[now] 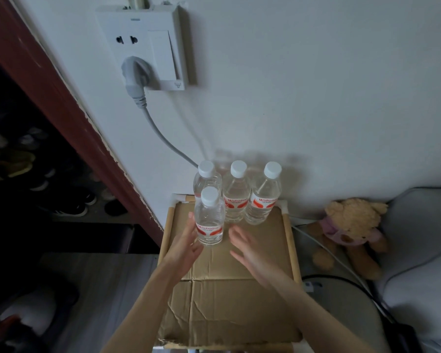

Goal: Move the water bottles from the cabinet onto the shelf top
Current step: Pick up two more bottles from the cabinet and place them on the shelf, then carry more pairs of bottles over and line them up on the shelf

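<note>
Several clear water bottles with white caps and red labels stand upright on the cardboard-covered shelf top (pixel 239 296). Three of them line the wall side: one at the left (pixel 206 180), one in the middle (pixel 236 193) and one at the right (pixel 264 197). A fourth bottle (pixel 209 220) stands in front of the left one. My left hand (pixel 187 247) is just left of this front bottle, fingers straight, touching or almost touching its side. My right hand (pixel 248 250) hovers open a little to the bottle's right, holding nothing.
A wall socket (pixel 148 47) with a grey plug and cable (pixel 161 133) hangs above the shelf. A dark red door frame (pixel 61 98) and a dim shoe area lie to the left. A plush bear (pixel 351 233) and cables sit to the right.
</note>
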